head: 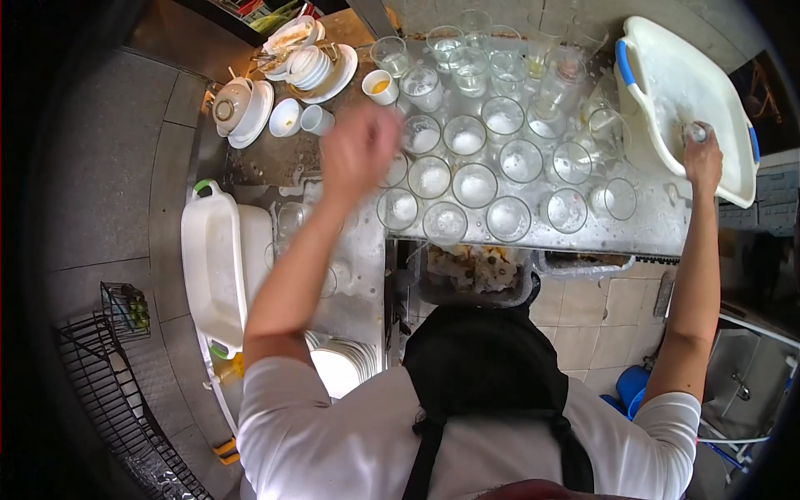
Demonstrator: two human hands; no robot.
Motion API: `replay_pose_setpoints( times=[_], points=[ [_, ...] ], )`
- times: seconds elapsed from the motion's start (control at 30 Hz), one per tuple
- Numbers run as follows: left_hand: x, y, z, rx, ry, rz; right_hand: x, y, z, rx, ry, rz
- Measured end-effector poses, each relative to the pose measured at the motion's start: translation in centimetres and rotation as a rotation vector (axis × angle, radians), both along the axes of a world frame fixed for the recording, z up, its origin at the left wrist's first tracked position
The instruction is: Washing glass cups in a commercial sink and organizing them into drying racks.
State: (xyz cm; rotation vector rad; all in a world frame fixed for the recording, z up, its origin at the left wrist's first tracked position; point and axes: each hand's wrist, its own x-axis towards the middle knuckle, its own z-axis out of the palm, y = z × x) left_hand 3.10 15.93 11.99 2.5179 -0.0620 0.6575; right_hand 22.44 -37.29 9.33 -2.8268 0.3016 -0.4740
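Note:
My left hand [362,144] is blurred above the steel counter, near a white cup with yellow liquid [380,87] and a small white cup [317,120]; whether it holds anything cannot be made out. At the right, my right hand [704,159] reaches into a white plastic tub with blue handles [644,119], its fingers around a small, clear, round-topped thing, perhaps a glass. Between the hands many drinking glasses stand on the counter, several with white foam inside, such as one foamy glass [475,185]. Farther back, a glass [469,72] holds clear liquid.
Stacked used dishes [309,69] and a bowl stack [240,112] stand at the back left. A white tub with green handles [215,269] is at the left. White plates [344,365] stand in a row near my left side. Below the counter's front edge, a bin [478,275] holds food waste.

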Motion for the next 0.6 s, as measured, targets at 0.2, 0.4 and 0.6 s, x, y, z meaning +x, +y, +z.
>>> replay_pose_setpoints(
  times=[0.2, 0.4, 0.6],
  points=[
    [19.9, 11.9, -6.6, 0.502, 0.618, -0.054, 0.0, 0.1, -0.2, 0.004, -0.013, -0.069],
    [24.1, 13.7, -12.1, -0.061, 0.469, 0.025, 0.5, -0.4, -0.5, -0.024, -0.002, -0.002],
    [19.5, 15.1, -10.3, -1.486, 0.018, -0.048, 1.4, -1.1, -1.0, -0.051, 0.099, 0.017]
  ],
)
